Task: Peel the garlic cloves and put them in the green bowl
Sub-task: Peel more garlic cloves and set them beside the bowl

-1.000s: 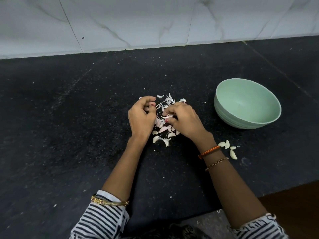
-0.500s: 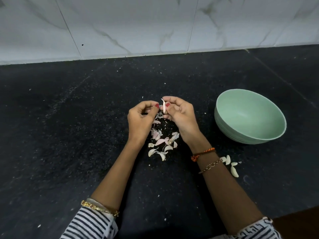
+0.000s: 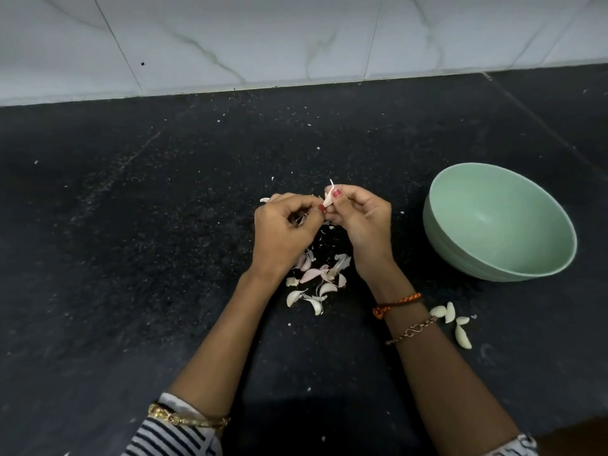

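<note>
Both hands pinch one garlic clove (image 3: pixel 328 200), left hand (image 3: pixel 284 232) beside right hand (image 3: pixel 360 225); slippery skin could drop it short of the green bowl (image 3: pixel 500 225).

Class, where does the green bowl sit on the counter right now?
In the head view, the round pale-green bowl stands on the black counter at right, beyond the right hand.
</note>
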The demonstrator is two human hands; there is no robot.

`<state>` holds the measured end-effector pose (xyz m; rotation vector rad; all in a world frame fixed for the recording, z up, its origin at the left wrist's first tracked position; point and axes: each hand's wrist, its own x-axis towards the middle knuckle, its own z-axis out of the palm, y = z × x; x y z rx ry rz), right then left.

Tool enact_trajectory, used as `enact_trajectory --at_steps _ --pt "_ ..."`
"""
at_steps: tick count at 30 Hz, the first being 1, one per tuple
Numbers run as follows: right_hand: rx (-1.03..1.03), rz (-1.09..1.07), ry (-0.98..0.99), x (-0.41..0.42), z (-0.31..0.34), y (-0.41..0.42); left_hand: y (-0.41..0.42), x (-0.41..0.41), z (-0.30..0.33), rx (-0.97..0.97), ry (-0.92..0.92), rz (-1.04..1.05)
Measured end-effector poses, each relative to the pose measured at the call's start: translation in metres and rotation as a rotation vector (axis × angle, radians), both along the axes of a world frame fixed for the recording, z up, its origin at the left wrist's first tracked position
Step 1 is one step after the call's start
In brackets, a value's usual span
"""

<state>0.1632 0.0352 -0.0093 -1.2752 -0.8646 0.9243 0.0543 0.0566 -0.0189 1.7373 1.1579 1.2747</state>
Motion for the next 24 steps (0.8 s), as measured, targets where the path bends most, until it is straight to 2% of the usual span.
enact_trajectory --at_steps 6,13,19,21,24 --pt "0.005 0.020 -0.041 -0.0004 0.0003 0.0019 0.0009 -0.0014 0.0025 0.007 0.038 0.033" --pt "0.040 0.005 -0.277 -0.0013 -0.0060 -0.0004 -0.0004 -0.0047 0.0024 0.010 0.073 0.009" --pt "0.079 0.025 -0.548 -0.0043 -0.0083 -0.0021 -0.0002 -0.0085 -0.0012 0.208 0.255 0.123" --pt "0.079 0.034 -0.515 -0.0033 -0.0074 -0.0022 0.0003 -0.0093 -0.0021 0.207 0.199 0.117" --pt "0.065 0.035 -0.305 0.0001 -0.0056 -0.0029 -0.0012 -0.0079 0.0015 0.005 -0.015 0.024"
